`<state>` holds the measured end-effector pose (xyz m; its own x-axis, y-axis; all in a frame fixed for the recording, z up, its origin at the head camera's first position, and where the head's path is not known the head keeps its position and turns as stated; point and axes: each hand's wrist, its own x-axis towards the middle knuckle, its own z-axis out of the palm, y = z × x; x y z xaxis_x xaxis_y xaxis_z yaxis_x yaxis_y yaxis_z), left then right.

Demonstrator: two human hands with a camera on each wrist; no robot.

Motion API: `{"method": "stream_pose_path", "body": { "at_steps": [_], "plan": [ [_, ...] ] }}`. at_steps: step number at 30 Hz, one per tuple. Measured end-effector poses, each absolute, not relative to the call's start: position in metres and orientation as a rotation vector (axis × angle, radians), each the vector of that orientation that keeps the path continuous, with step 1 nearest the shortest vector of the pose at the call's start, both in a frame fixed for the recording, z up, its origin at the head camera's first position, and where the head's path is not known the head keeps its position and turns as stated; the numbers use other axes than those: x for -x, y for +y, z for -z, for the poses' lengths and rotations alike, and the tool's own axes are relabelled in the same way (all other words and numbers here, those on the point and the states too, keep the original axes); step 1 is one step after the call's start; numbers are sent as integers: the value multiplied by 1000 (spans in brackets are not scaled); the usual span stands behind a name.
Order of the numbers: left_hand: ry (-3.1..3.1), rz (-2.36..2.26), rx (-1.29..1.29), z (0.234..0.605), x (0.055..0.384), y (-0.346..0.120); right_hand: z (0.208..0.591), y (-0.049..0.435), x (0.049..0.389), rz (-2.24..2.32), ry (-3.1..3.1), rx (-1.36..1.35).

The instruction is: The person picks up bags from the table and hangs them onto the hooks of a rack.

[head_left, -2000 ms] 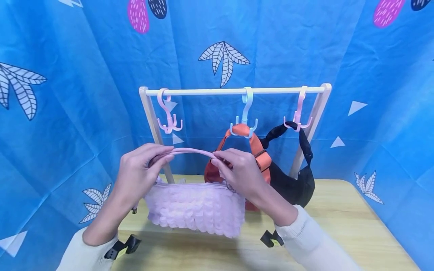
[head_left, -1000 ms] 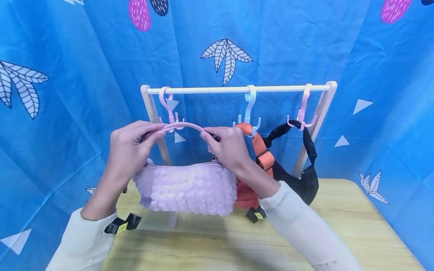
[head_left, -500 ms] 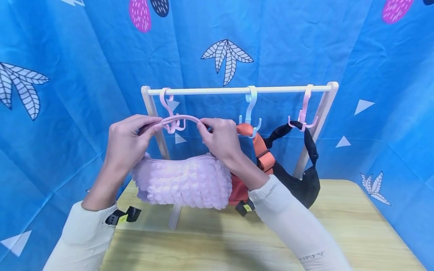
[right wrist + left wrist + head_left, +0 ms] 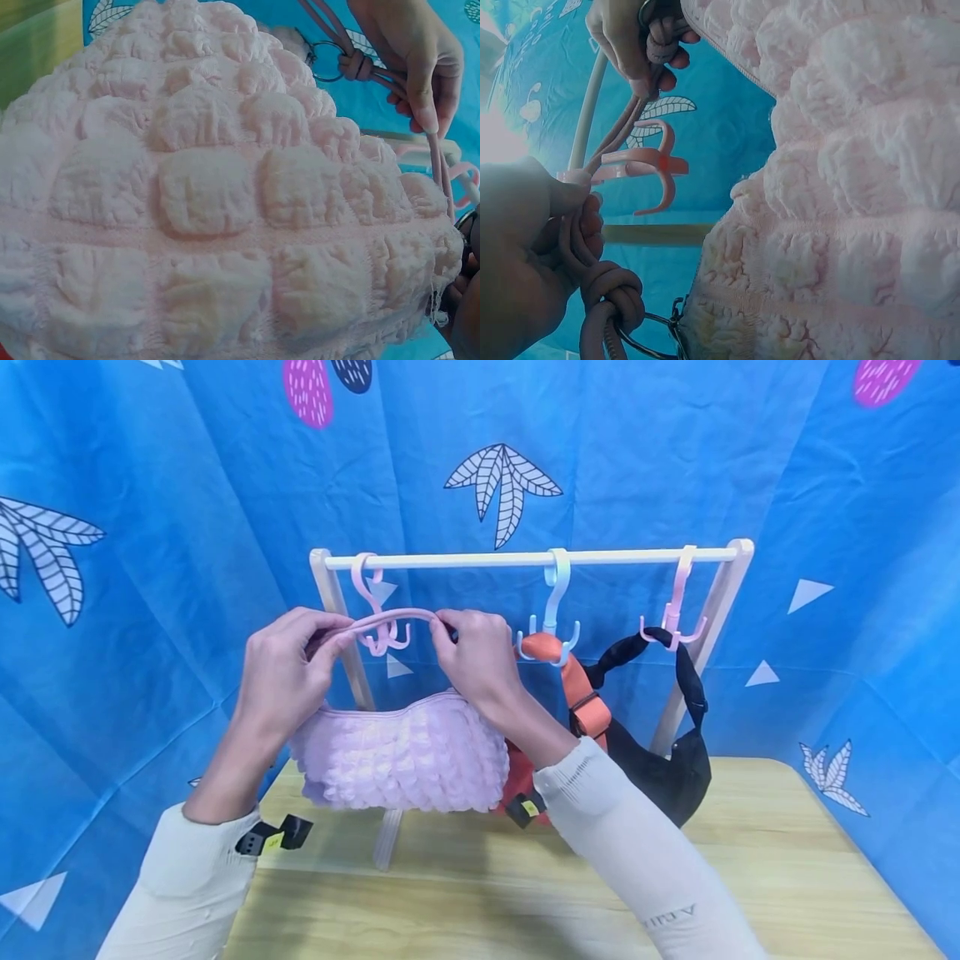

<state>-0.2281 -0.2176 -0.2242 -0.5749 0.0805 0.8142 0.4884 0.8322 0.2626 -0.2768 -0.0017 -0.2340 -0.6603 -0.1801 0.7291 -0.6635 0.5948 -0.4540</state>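
A puffy lilac handbag (image 4: pixel 405 756) hangs from its thin double strap (image 4: pixel 393 615), held up between both hands. My left hand (image 4: pixel 288 668) pinches the strap's left part between thumb and fingers. On the right part, my right hand (image 4: pixel 476 656) pinches it the same way. Just behind the strap, in the head view, is a pink multi-prong hook (image 4: pixel 384 635). The left wrist view shows the hook's prongs (image 4: pixel 660 165) beyond the strap between the two hands; contact cannot be told. A knot (image 4: pixel 611 289) and metal ring join strap to bag.
A white rack (image 4: pixel 450 561) stands on the wooden table (image 4: pixel 750 860). From its blue hook (image 4: pixel 551 602) hangs an orange-red bag (image 4: pixel 588 710); from the right pink hook (image 4: pixel 675 610), a black bag (image 4: pixel 660 777). Blue printed cloth (image 4: pixel 637 460) surrounds the table.
Both hands have raised the lilac handbag and carried it slightly left, bringing the strap up to the left pink hook's height. Over the last half second the movement is small.
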Motion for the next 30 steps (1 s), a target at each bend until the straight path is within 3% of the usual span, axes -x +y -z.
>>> {"method": "stream_pose_path", "body": {
  "at_steps": [30],
  "plan": [
    [-2188,623,373,238,230,-225,253,-3,284,-960,-2304,-733]
  ]
}}
